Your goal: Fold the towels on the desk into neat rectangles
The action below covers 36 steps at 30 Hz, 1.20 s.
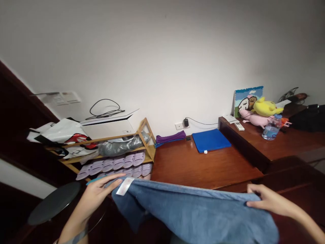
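Note:
A blue-grey cloth [198, 206] hangs between my hands, its hemmed upper edge stretched nearly straight and its lower part drooping out of the frame. My left hand [101, 189] pinches the upper left corner, beside a white label [125, 186]. At the right end, my right hand [264, 200] grips the edge between thumb and fingers. Beyond the cloth, a bright blue folded cloth [211, 140] lies flat on the brown wooden table [188, 166]. Against the wall, at the table's back left, is a folded purple cloth [170, 137].
At the left, a wooden rack [149, 149] holds lilac slippers [108, 165], bags and a white box [108, 128]. A round dark stool [54, 203] stands below it. On the raised right surface are plush toys [265, 106], a water bottle [271, 128] and a remote [239, 126].

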Each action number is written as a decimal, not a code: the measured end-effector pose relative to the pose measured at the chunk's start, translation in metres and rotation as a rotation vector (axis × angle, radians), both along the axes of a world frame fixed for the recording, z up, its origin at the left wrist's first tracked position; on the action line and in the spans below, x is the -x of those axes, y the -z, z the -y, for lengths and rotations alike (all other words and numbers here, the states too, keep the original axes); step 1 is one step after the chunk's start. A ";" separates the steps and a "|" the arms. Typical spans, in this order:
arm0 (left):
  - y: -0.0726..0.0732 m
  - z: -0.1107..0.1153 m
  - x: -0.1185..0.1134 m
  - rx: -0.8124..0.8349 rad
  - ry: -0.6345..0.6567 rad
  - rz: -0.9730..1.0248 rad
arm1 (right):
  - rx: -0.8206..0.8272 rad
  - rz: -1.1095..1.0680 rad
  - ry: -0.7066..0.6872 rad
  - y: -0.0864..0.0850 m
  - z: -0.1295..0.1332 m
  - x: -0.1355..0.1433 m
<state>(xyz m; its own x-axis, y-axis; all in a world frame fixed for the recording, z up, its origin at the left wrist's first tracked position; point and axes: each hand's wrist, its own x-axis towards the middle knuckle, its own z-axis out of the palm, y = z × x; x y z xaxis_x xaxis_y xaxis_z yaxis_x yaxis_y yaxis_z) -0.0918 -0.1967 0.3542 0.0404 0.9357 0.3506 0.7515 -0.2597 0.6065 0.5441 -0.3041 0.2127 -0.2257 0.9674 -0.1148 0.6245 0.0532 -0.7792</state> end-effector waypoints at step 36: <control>0.342 -0.050 0.012 0.060 0.004 -0.086 | -0.424 0.383 0.222 0.228 -0.109 -0.034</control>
<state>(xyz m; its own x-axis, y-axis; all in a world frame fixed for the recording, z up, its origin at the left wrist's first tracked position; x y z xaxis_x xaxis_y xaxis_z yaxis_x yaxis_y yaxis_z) -0.1038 -0.1463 0.0118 0.0716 0.9547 0.2888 0.8004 -0.2277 0.5545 0.5778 -0.1954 -0.0152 -0.0325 0.9657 0.2577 0.8878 0.1463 -0.4364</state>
